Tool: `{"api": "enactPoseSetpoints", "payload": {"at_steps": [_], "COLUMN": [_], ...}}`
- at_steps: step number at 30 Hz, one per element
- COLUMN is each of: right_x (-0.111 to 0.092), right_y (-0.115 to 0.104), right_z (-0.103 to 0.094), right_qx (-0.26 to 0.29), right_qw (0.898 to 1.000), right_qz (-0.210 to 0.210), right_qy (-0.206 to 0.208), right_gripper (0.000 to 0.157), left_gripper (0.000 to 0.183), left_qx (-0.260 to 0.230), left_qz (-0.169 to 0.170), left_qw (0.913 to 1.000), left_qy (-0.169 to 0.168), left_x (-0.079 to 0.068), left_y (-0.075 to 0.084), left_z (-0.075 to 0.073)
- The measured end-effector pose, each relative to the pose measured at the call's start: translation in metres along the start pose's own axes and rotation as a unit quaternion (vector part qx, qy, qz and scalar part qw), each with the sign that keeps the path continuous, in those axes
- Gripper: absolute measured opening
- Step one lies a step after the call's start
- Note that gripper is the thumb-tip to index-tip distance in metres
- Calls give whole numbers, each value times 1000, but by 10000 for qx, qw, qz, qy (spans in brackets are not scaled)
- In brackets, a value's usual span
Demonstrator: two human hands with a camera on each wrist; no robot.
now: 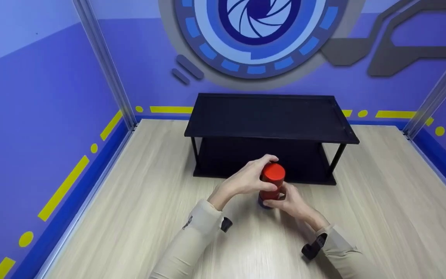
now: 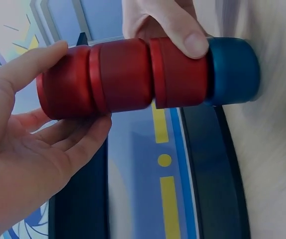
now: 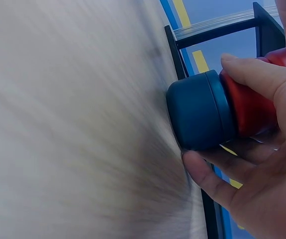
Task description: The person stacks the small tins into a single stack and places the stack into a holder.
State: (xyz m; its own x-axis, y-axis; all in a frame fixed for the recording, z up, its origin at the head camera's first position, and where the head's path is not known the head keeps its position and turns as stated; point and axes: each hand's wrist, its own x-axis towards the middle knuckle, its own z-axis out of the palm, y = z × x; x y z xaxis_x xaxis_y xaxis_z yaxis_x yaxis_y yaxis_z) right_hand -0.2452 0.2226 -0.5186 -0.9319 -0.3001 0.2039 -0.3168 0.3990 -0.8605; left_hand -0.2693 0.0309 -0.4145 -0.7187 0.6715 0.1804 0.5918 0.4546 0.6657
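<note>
Three red round tins and one blue one stand end to end in a stack in front of the black shelf. The top red tin [image 1: 274,172] is gripped by my left hand [image 1: 248,177], thumb on one side and fingers on the other. Below it, in the left wrist view, come the middle red tin [image 2: 125,74] and the lowest red tin [image 2: 185,82]. My right hand [image 1: 294,203] holds the lowest red tin, its thumb close to the seam with the blue tin [image 3: 197,112]. The blue tin forms the base, right at the tabletop.
A black two-tier shelf [image 1: 265,116] stands just behind the hands, with thin posts at its corners. Blue printed walls [image 1: 48,128] enclose the pale wooden table [image 1: 130,217] at the left, back and right.
</note>
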Motion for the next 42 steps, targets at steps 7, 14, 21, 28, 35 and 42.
{"api": "enactPoseSetpoints", "payload": {"at_steps": [7, 14, 21, 28, 35, 42], "right_x": [-2, -8, -10, -11, -6, 8], "right_y": [2, -4, -4, -5, -15, -34], "right_z": [0, -8, -8, -7, -13, -24], "right_qx": [-169, -744, -793, -946, -1134, -1333], "right_qw": [9996, 9968, 9964, 9950, 9931, 9910], "right_qz": [17, 185, 219, 234, 244, -84], "right_qy": [-211, -212, -216, -215, -177, -92], "right_gripper": [51, 57, 52, 51, 47, 39], "left_gripper": [78, 57, 51, 51, 47, 45], "left_qx": [-865, -1101, -883, -653, -644, -494], "left_qz": [-476, -1065, -1127, -984, -895, -744], "left_qw": [9931, 9846, 9881, 9920, 9931, 9957], "left_qy": [-627, -845, -561, -443, -410, -244], "left_x": [-9, -14, -13, -15, -12, -5], "left_y": [-34, -56, -57, -58, -53, -42], "left_z": [13, 39, 48, 51, 42, 21]}}
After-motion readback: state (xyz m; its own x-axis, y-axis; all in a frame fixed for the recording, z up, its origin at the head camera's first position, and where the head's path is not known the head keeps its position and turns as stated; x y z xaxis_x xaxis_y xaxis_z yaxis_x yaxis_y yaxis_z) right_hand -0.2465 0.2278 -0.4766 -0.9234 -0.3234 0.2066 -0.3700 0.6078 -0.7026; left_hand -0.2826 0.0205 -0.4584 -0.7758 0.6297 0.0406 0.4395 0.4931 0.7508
